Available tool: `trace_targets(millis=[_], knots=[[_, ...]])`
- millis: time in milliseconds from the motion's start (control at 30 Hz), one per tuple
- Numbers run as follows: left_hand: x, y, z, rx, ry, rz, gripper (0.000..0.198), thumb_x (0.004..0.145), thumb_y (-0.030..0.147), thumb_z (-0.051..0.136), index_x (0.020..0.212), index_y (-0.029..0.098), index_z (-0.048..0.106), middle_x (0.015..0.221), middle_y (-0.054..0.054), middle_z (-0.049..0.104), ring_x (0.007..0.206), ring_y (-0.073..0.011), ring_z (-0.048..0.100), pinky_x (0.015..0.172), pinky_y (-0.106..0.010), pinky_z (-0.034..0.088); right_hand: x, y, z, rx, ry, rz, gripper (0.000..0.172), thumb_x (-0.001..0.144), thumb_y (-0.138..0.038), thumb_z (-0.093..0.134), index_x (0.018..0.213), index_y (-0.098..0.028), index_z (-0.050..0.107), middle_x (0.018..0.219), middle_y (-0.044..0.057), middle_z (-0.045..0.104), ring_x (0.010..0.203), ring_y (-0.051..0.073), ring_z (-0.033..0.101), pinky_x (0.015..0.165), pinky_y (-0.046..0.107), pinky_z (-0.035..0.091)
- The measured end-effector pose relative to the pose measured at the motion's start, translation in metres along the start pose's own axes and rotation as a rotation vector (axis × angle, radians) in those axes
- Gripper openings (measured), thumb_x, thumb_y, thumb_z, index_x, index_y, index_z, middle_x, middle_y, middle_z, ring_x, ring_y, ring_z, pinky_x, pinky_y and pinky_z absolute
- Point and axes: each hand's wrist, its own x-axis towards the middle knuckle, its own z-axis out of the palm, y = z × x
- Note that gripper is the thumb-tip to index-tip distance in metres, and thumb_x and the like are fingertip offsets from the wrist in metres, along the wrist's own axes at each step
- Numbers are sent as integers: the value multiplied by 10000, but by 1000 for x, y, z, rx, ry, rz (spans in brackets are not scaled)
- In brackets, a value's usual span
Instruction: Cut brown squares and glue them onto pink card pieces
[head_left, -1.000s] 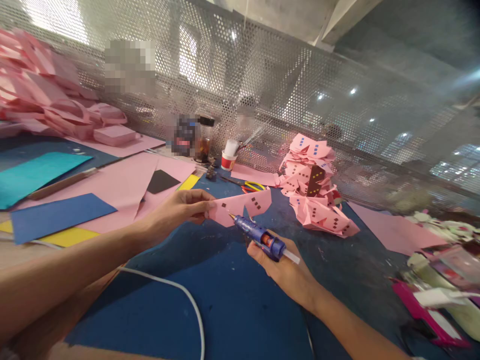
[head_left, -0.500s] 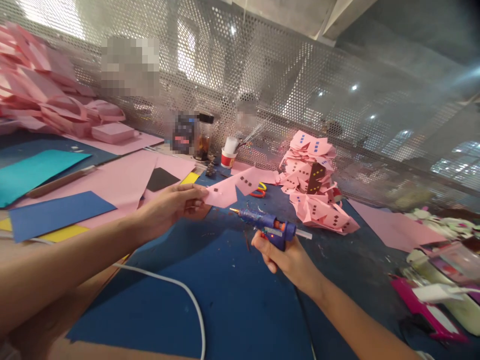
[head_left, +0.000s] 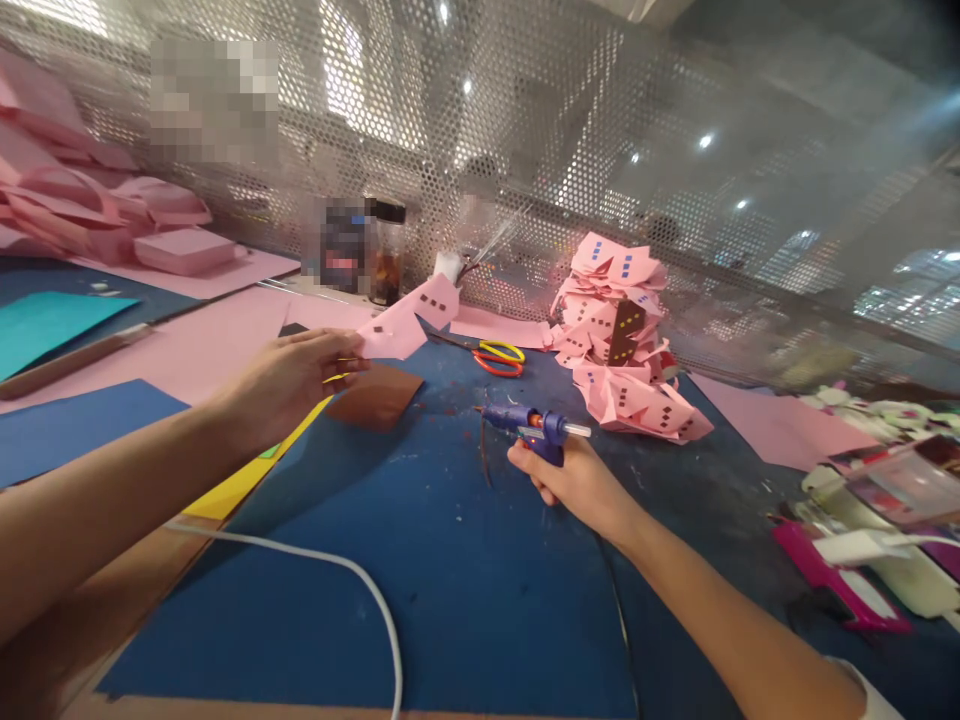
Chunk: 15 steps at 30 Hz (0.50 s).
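Between the fingertips of my left hand (head_left: pixel 289 385) is one end of a pink paper cutout (head_left: pixel 401 322) with small dark squares on it, raised above the table. My right hand (head_left: pixel 574 480) is wrapped round the handle of a blue glue gun (head_left: pixel 529 428), its nozzle pointing left and a clear glue stick poking out at the back. Below the cutout lies a brown paper piece (head_left: pixel 379 395). Scissors (head_left: pixel 499 357) with yellow and red handles rest beyond the glue gun. Farther right stands a heap of pink paper cutouts (head_left: pixel 611 315) with blue and dark squares.
A blue mat (head_left: pixel 450 600) covers the table, with a white cable (head_left: pixel 367 575) curving across it. Pink paper pieces (head_left: pixel 60 170) are piled at the left. A perforated metal screen (head_left: pixel 420 130) rises behind. At right lies a magenta object (head_left: pixel 840 580) beside a clear box (head_left: pixel 900 480).
My left hand has carried the pink cutout leftward and up, away from the glue gun's nozzle. The brown paper and the scissors show more fully. The view has shifted slightly.
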Motion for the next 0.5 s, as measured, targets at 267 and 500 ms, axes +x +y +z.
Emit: trace_targets(millis=[267,500], knots=[[16,2,-14,1,114,14,164,683,274,754,796,169,697,854,-19,683,863,-161,632,752,-258,489,14,2,6,-63,-54,-12,332,899,-524,608,923,-193,617,593,-50,536,467,93,520,471,211,408],[14,0,-11,-3,120,3,189,658,272,770,787,161,690,849,-19,696,873,-170,641,799,-287,486,37,-1,10,-112,-83,-77,323,907,-518,597,869,-198,603,582,-53,533,455,91,514,474,219,406]])
